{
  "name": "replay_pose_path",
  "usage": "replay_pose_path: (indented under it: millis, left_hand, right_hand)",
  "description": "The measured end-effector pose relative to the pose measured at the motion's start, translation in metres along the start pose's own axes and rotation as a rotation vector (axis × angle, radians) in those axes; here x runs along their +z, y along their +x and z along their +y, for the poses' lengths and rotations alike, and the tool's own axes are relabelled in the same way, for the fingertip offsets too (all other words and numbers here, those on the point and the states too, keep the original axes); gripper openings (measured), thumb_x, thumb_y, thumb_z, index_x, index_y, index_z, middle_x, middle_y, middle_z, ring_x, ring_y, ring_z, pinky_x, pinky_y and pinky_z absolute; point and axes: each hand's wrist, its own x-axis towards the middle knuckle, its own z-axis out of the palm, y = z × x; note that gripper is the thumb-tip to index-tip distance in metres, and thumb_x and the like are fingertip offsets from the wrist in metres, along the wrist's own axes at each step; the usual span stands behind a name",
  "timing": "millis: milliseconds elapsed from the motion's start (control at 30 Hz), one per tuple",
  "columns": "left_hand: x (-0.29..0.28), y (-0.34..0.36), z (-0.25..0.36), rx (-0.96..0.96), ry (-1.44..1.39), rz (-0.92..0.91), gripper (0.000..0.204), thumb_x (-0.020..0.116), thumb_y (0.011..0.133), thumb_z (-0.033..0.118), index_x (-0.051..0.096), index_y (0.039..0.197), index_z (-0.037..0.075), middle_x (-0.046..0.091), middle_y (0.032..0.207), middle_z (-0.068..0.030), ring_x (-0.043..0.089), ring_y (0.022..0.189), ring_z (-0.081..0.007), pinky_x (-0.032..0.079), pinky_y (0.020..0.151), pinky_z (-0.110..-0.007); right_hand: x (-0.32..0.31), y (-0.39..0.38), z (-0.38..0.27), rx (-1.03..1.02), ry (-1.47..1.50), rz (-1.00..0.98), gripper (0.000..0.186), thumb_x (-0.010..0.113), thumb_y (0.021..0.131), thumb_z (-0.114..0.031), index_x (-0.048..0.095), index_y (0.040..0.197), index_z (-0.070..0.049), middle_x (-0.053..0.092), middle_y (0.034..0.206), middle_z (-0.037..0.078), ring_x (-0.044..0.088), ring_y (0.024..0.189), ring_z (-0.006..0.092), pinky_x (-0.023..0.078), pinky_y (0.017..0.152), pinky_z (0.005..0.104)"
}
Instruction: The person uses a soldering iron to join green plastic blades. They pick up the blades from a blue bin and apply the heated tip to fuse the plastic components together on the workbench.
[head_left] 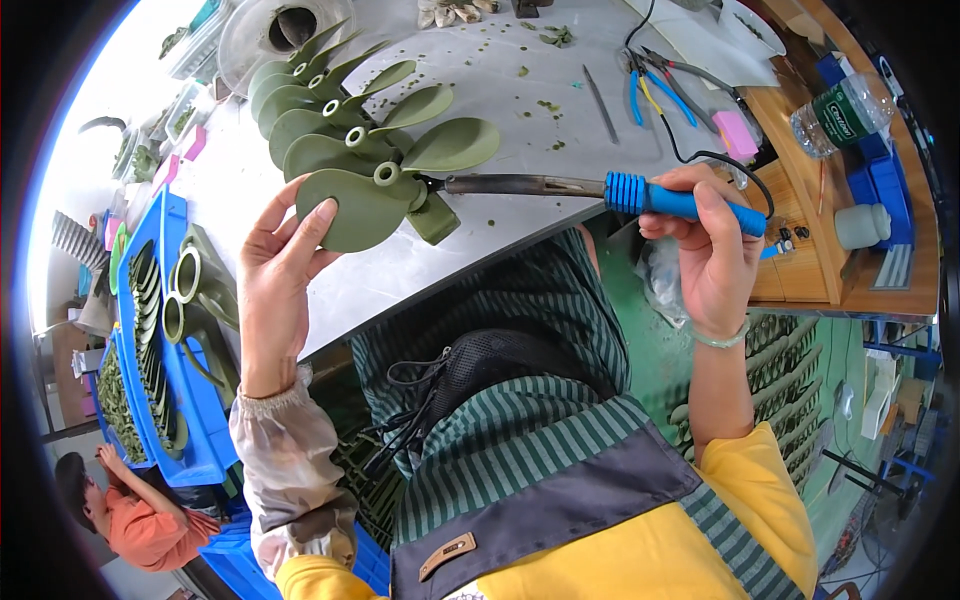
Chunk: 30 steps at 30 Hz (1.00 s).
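Observation:
My left hand [280,268] pinches the rounded blade of the nearest olive-green propeller-shaped piece [355,222] between thumb and fingers. Several matching pieces [330,125] stand in a row behind it, each with a ringed hub and wide blades. In my right hand [715,245] is a soldering iron [625,192] with a blue handle, its metal shaft lying level and pointing left. The iron's dark tip is at the hub of the nearest piece, beside a small block-like part [435,220]; whether it touches I cannot tell.
Blue-handled pliers [650,95] and a thin pointed tool [600,103] lie on the grey table [520,210] among green crumbs. A black cord [690,158] runs from the iron. A plastic bottle [840,115] lies at right. Blue crates [190,400] and another person [145,520] are at left.

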Motion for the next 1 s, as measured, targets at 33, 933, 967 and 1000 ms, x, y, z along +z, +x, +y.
replay_pose_path:
  millis: [33,933,967,1000]
  left_hand:
    - [-0.001,0.0004,-0.001,-0.001,0.001,0.0,0.034,0.064,0.087,0.01,0.056,0.119,0.001,0.068,0.099,-0.0095,0.066,0.086,-0.013,0.053,0.075,-0.025]
    - [-0.0009,0.0068,0.0002,0.007,0.018,0.002,0.027,0.064,0.087,0.009,0.059,0.112,0.002,0.069,0.095,-0.0092,0.067,0.083,-0.0138,0.055,0.073,-0.025]
    - [-0.0011,0.0075,0.0001,0.009,0.017,0.006,0.027,0.064,0.087,0.009,0.059,0.112,0.002,0.069,0.095,-0.009,0.067,0.083,-0.0137,0.055,0.072,-0.024]
    - [-0.0013,0.0082,0.0,0.012,0.015,0.009,0.027,0.064,0.087,0.009,0.06,0.112,0.002,0.069,0.095,-0.0089,0.067,0.083,-0.0137,0.055,0.072,-0.024]
  right_hand:
    - [0.0001,0.0001,0.0009,-0.003,0.017,0.005,0.022,0.053,0.091,-0.01,0.063,0.09,0.01,0.065,0.082,0.015,0.066,0.065,0.0194,0.056,0.064,0.0265]
    - [-0.0003,-0.0007,0.0031,0.036,0.014,-0.007,0.024,0.053,0.091,-0.012,0.062,0.09,0.009,0.064,0.081,0.015,0.066,0.064,0.0188,0.056,0.062,0.0269]
    - [-0.0009,-0.0006,0.0032,0.036,0.014,-0.006,0.024,0.053,0.091,-0.012,0.062,0.09,0.009,0.064,0.081,0.015,0.066,0.064,0.0188,0.056,0.062,0.0269]
    - [-0.0017,-0.0002,0.0035,0.045,0.02,-0.016,0.024,0.053,0.091,-0.012,0.062,0.09,0.009,0.064,0.081,0.015,0.066,0.064,0.0187,0.056,0.062,0.0269]
